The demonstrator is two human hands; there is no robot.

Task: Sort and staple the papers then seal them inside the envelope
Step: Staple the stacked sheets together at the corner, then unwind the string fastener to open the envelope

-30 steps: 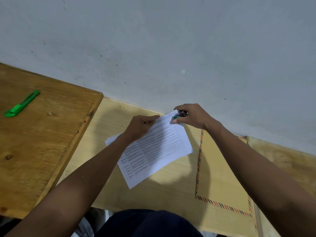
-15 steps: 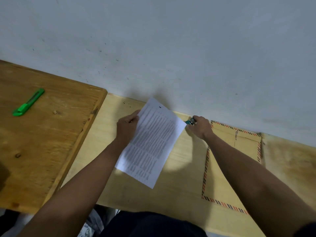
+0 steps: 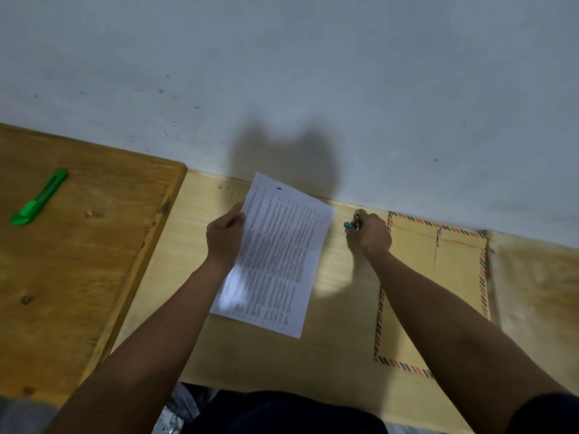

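Observation:
My left hand [image 3: 224, 234] grips the printed white papers [image 3: 277, 255] by their left edge and holds them tilted above the pale table. A small dark mark sits near their top edge. My right hand [image 3: 369, 236] is curled round a small stapler [image 3: 352, 225] with a blue tip, low over the table by the wall, just right of the papers. A tan envelope [image 3: 438, 277] with a red and blue striped border lies flat at the right, partly under my right forearm.
A green utility knife [image 3: 39, 197] lies on the darker wooden table [image 3: 78, 261] at the left. The pale table [image 3: 275, 358] butts against a white wall [image 3: 282, 73] at the back. My dark-clothed lap shows at the bottom edge.
My right hand has drawn the stapler off the papers' corner and moved it right and down to the table by the envelope. My left hand has lifted the papers and turned them more upright.

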